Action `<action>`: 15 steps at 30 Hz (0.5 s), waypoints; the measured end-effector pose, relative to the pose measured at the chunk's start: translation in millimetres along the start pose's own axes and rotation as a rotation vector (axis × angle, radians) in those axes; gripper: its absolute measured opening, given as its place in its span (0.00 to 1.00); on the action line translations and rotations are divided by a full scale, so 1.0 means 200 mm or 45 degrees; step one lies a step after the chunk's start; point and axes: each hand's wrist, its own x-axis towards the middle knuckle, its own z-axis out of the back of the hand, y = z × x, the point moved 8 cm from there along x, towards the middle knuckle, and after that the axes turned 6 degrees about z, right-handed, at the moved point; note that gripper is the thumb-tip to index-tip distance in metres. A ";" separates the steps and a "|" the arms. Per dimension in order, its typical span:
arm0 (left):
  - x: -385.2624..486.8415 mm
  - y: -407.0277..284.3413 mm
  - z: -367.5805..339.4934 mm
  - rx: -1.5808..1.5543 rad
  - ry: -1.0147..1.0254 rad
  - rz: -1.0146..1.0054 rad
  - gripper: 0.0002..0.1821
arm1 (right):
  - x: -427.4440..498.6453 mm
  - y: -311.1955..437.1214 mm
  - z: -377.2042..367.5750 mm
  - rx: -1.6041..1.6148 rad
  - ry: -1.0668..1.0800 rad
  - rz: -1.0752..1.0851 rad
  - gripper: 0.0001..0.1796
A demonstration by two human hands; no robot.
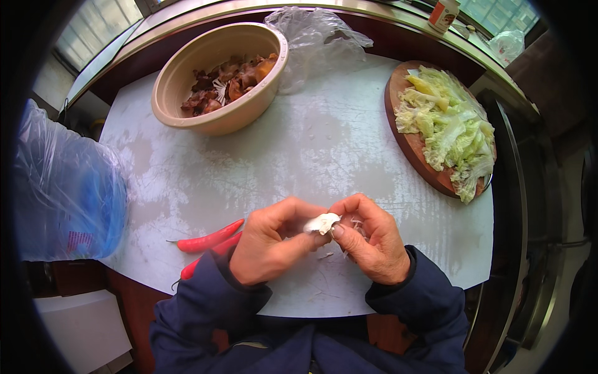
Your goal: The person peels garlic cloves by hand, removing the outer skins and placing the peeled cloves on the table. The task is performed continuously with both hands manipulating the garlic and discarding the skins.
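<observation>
Between my two hands, above the near part of the table, is a piece of white garlic [322, 223]. My left hand [273, 243] grips it with thumb and fingers. On its other side my right hand [371, 238] pinches at its edge with thumb and forefinger. Thin scraps of garlic skin [357, 225] show by the right fingers, and a few bits lie on the table below. Beside my left wrist lies a red chili pepper [210, 237]; a second red chili pepper [198, 266] is partly hidden by my sleeve.
A beige basin [219, 122] holding dark wood-ear fungus stands at the back left of the white table [299, 159]. Behind it lies a clear plastic bag [317, 42]. Torn cabbage leaves [448, 121] cover a round wooden board [411, 152] at right. A plastic-covered blue container [74, 196] stands left.
</observation>
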 end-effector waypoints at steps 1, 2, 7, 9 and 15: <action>0.00 -0.01 0.00 0.019 -0.008 -0.032 0.13 | 0.01 0.00 -0.01 -0.019 0.029 0.029 0.10; 0.00 -0.02 0.01 0.054 -0.024 -0.072 0.13 | 0.01 0.00 -0.01 -0.055 0.050 0.058 0.11; 0.00 -0.03 0.01 0.024 -0.002 -0.090 0.14 | 0.01 0.02 -0.02 0.104 0.038 0.093 0.10; 0.01 -0.01 0.01 -0.028 0.008 -0.053 0.13 | 0.00 0.02 -0.02 0.120 0.036 0.075 0.09; 0.00 0.00 0.02 -0.092 0.032 -0.036 0.11 | 0.00 0.04 -0.02 -0.005 0.064 0.113 0.08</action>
